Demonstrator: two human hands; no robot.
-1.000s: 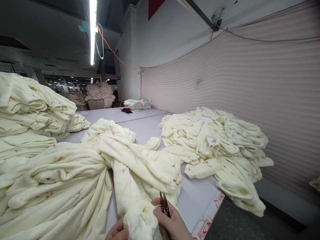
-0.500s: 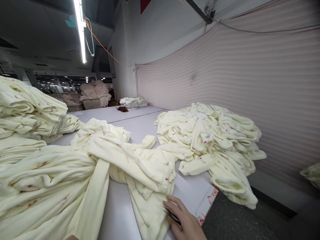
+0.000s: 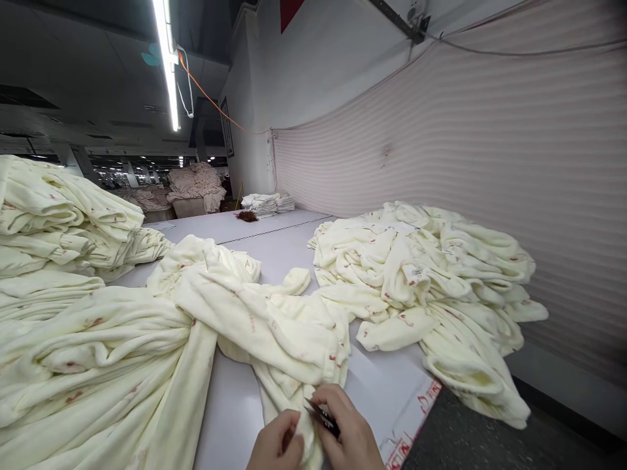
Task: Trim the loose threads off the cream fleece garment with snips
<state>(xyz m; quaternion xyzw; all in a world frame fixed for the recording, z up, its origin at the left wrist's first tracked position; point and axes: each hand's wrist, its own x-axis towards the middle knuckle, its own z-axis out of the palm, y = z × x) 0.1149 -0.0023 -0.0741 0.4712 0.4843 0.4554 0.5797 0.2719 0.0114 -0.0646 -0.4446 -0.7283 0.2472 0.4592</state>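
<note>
A cream fleece garment [image 3: 274, 333] with small red marks lies spread across the grey table [image 3: 284, 245] in front of me. At the bottom edge my left hand [image 3: 277, 447] pinches a fold of this garment near its lower end. My right hand [image 3: 345, 434] sits just to the right of it, holding small black thread snips [image 3: 321, 418] whose blades point left toward the pinched fold. Both hands are close together, almost touching.
A heap of the same cream garments [image 3: 431, 287] lies at the right, hanging over the table's edge. Folded stacks [image 3: 59, 222] rise at the left, and more cloth [image 3: 93, 365] spreads at the lower left. A striped curtain [image 3: 490, 163] lines the right side.
My left hand has come back into view and taken hold of the garment. My right hand has lifted off the cloth and turned the snips toward the fold. The view shifted slightly.
</note>
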